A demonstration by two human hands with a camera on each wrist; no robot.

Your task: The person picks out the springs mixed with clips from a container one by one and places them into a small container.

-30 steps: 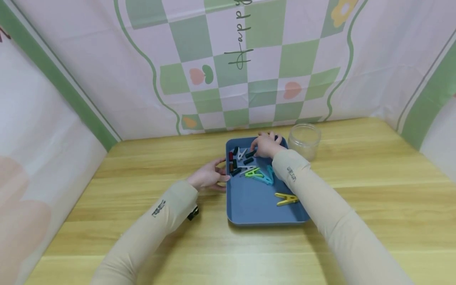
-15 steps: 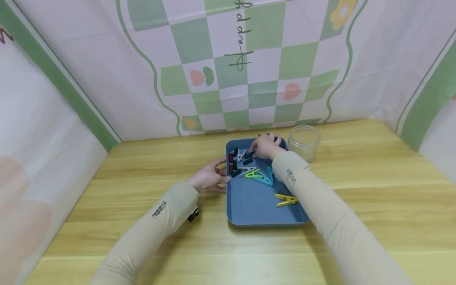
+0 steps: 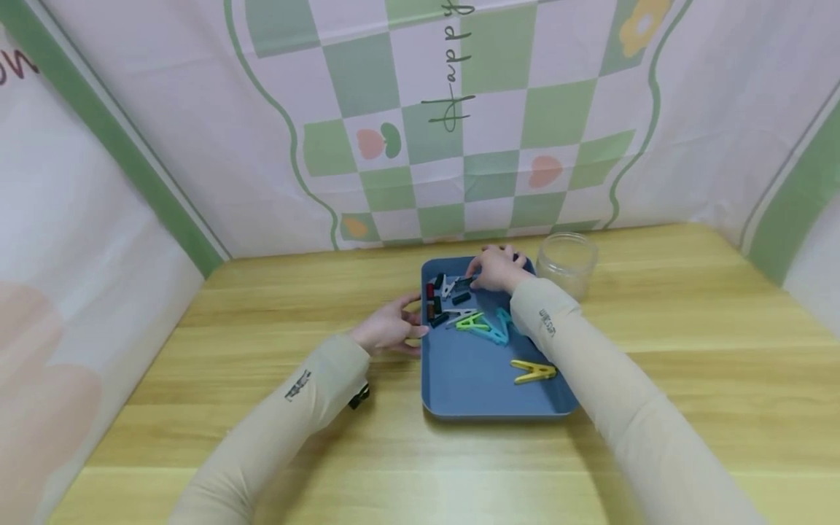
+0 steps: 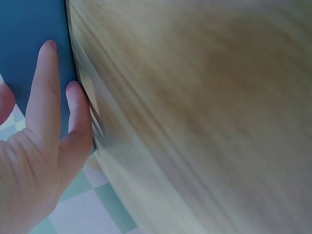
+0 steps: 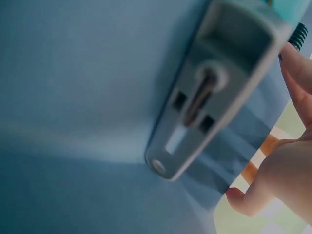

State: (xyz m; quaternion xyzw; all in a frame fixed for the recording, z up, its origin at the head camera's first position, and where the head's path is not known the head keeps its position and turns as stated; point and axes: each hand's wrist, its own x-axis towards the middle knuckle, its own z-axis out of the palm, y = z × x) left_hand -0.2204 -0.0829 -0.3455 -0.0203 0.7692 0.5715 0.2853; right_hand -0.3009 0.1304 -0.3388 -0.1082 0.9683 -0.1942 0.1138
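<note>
A blue tray [image 3: 485,394] lies on the wooden table. My left hand [image 3: 392,326] rests against its left wall, fingers extended along the outside in the left wrist view. My right hand [image 3: 496,269] reaches into the tray's far part and pinches a short dark piece [image 3: 463,283]; beside my fingertips in the right wrist view is a dark ribbed piece [image 5: 298,36]. More short dark pieces [image 3: 462,298] and a red one [image 3: 429,291] lie nearby. Grey clothespins [image 3: 448,286], a green clothespin [image 3: 469,321], turquoise clothespins [image 3: 494,333] and a yellow clothespin [image 3: 533,371] lie in the tray.
A clear round jar [image 3: 568,264] stands behind the tray's right corner. A grey slotted plastic thing [image 5: 214,92] fills the middle of the right wrist view. A printed cloth [image 3: 433,175] hangs behind the table. My right forearm covers part of the tray's right side.
The head view has shifted slightly, so everything sits a little further right in it. Both hands keep nearly the same places at the tray.
</note>
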